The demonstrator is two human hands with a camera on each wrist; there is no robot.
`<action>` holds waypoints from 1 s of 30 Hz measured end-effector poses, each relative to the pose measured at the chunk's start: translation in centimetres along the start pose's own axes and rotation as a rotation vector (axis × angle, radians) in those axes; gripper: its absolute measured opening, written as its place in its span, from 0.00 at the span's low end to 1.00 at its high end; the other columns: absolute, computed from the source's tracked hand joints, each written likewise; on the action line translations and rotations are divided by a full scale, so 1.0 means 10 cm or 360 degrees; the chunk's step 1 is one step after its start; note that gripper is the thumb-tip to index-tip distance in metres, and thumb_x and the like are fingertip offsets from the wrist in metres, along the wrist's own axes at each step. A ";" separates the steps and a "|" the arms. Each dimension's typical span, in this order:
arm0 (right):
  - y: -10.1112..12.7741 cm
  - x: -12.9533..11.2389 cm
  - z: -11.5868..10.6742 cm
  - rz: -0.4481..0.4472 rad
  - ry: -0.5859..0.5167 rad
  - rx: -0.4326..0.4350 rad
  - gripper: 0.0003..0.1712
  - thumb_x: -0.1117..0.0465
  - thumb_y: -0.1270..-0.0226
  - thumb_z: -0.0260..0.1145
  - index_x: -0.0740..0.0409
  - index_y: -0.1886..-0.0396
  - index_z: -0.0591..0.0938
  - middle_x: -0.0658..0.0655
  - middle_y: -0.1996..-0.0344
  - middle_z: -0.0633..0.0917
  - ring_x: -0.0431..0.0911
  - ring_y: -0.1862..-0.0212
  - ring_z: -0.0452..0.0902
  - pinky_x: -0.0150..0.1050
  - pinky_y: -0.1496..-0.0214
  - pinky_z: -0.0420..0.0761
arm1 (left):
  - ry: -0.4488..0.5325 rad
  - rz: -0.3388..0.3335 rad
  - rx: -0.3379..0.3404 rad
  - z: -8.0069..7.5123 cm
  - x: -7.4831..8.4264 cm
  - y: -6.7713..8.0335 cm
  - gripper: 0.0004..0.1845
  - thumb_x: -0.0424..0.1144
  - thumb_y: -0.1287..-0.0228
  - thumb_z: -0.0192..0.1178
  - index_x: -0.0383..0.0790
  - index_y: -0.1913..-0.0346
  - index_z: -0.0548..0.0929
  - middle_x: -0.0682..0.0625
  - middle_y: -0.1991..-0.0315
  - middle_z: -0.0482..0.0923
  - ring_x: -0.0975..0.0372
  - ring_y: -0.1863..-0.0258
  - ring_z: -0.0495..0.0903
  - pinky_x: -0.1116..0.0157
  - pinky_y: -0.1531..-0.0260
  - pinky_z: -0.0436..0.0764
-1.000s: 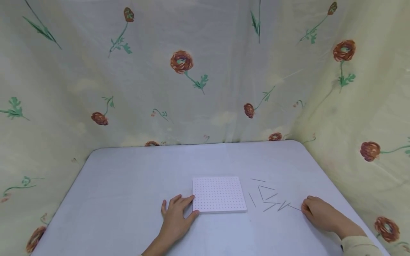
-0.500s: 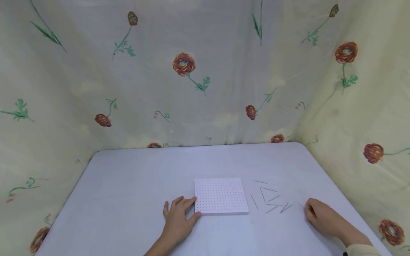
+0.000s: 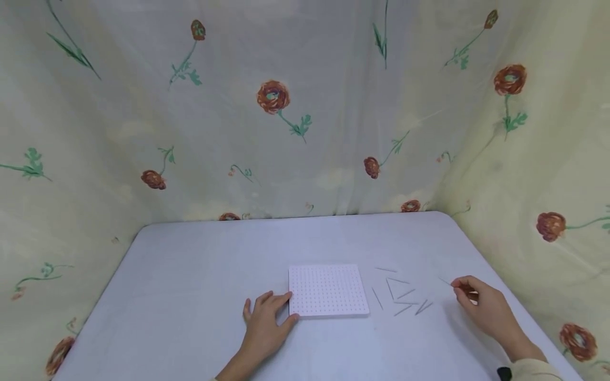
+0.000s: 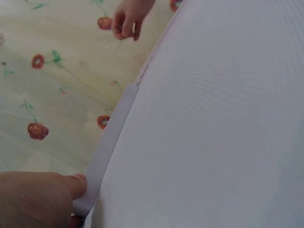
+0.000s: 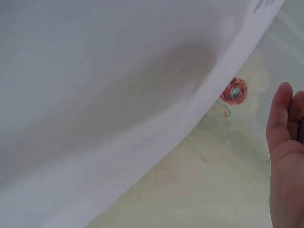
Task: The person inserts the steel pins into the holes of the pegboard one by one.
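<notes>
Starting far left, with a cream fabric curtain point(image 3: 214, 121) printed in red-brown flowers and green stems, hanging in soft folds along the back and round to the right-hand side. Down now onto a wide, white-covered bench point(image 3: 205, 275) with rounded far corners, and straight in on the bare left hand point(image 3: 264, 324): grip spread apart, thumb at the near-left corner and forefinger against the left edge of a flat, white, rectangular board point(image 3: 329, 291), touching it rather than wrapping round it. And there, in the middle of the action: lying flat, dotted all over in neat rows, pale side face showing clearly in the left wrist view. On to the right, just past that board, to a loose scatter of thin, straight, grey sticks point(image 3: 405, 303): one nearly level at the far end, one leaning beside the board, two meeting in a corner, a few more slanting below, two closing into a narrow V. Then across to the bare right hand point(image 3: 485, 309), raised above the bench near its right side, shadow underneath: grip together, thumb and forefinger clamped on one thin grey stick point(image 3: 445, 281), pointing leftward. Last, at the wrist, a pale cream sleeve point(image 3: 536, 369).
</notes>
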State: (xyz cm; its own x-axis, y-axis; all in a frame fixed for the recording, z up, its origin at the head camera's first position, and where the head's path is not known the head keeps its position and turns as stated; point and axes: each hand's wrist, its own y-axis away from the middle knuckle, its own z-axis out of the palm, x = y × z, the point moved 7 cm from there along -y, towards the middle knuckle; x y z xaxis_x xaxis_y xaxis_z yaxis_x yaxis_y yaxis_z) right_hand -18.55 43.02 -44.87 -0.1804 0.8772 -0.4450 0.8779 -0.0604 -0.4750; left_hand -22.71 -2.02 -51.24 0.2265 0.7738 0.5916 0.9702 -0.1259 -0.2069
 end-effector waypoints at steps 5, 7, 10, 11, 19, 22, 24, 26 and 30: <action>-0.07 -0.10 0.12 0.0144 -0.0182 -0.0062 0.07 0.66 0.35 0.62 0.59 0.59 0.82 0.61 0.64 0.85 0.16 0.65 0.72 0.12 0.64 0.73 | -0.0002 -0.0016 0.0002 0.00 -0.02 0.02 0.27 0.51 0.49 0.68 0.52 0.43 0.79 0.53 0.47 0.81 0.50 0.35 0.65 0.35 0.36 0.39; -0.10 -0.16 0.17 0.0194 -0.0266 -0.0103 0.09 0.63 0.33 0.60 0.61 0.57 0.81 0.63 0.63 0.85 0.19 0.66 0.75 0.14 0.65 0.75 | 0.0000 -0.0006 0.0008 0.00 -0.02 0.02 0.27 0.52 0.48 0.68 0.52 0.43 0.79 0.53 0.47 0.81 0.50 0.35 0.65 0.35 0.36 0.39; -0.16 -0.23 0.23 0.0253 -0.0331 -0.0138 0.12 0.59 0.31 0.60 0.62 0.56 0.82 0.64 0.61 0.85 0.22 0.67 0.79 0.17 0.65 0.77 | 0.0004 0.0022 0.0012 0.00 -0.01 0.01 0.27 0.52 0.48 0.68 0.52 0.43 0.79 0.53 0.47 0.81 0.50 0.35 0.65 0.35 0.37 0.39; -0.18 -0.24 0.25 0.0265 -0.0345 -0.0142 0.13 0.58 0.32 0.60 0.62 0.56 0.82 0.64 0.62 0.85 0.23 0.68 0.79 0.19 0.65 0.78 | 0.0000 0.0031 0.0012 0.00 0.00 0.01 0.27 0.52 0.48 0.68 0.52 0.43 0.79 0.53 0.47 0.81 0.50 0.35 0.65 0.35 0.37 0.39; -0.32 -0.35 0.48 0.0386 -0.0700 -0.0199 0.19 0.53 0.33 0.62 0.67 0.60 0.81 0.48 0.67 0.85 0.30 0.67 0.83 0.30 0.62 0.84 | -0.0002 0.0001 0.0017 -0.03 -0.03 0.03 0.27 0.51 0.49 0.69 0.51 0.44 0.80 0.53 0.47 0.81 0.50 0.35 0.65 0.35 0.37 0.39; -0.36 -0.41 0.56 0.0390 -0.1034 -0.0198 0.16 0.57 0.33 0.61 0.69 0.61 0.78 0.45 0.66 0.86 0.34 0.64 0.85 0.31 0.60 0.84 | 0.0014 0.0004 0.0004 -0.03 -0.02 0.03 0.27 0.51 0.49 0.69 0.51 0.44 0.80 0.54 0.47 0.81 0.49 0.35 0.65 0.35 0.37 0.38; -0.40 -0.48 0.59 0.0411 -0.1192 -0.0217 0.15 0.59 0.33 0.61 0.70 0.61 0.76 0.46 0.64 0.87 0.36 0.63 0.85 0.33 0.59 0.84 | 0.0026 0.0010 0.0001 -0.03 -0.02 0.03 0.27 0.51 0.49 0.69 0.52 0.44 0.80 0.54 0.47 0.81 0.49 0.35 0.65 0.35 0.37 0.38; -0.45 -0.56 0.63 0.0449 -0.1265 -0.0239 0.15 0.59 0.33 0.61 0.70 0.60 0.75 0.47 0.64 0.87 0.38 0.62 0.86 0.34 0.58 0.84 | 0.0024 0.0015 0.0002 -0.02 -0.02 0.03 0.26 0.51 0.49 0.69 0.52 0.44 0.80 0.55 0.47 0.81 0.50 0.35 0.65 0.35 0.37 0.38; -0.59 -0.72 0.69 0.0578 -0.1217 -0.0237 0.20 0.54 0.35 0.63 0.69 0.56 0.74 0.45 0.65 0.86 0.38 0.61 0.86 0.36 0.56 0.84 | 0.0041 0.0057 0.0036 -0.02 0.00 0.01 0.26 0.51 0.50 0.69 0.53 0.45 0.80 0.55 0.48 0.82 0.50 0.36 0.66 0.34 0.38 0.39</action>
State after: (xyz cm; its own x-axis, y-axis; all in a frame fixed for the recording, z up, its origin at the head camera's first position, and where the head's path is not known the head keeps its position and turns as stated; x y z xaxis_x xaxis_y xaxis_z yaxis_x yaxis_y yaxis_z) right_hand -25.52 33.76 -44.14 -0.0793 0.2503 -0.9649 0.9786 -0.1650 -0.1232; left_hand -22.56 -2.20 -51.13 0.2632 0.7529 0.6032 0.9594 -0.1388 -0.2454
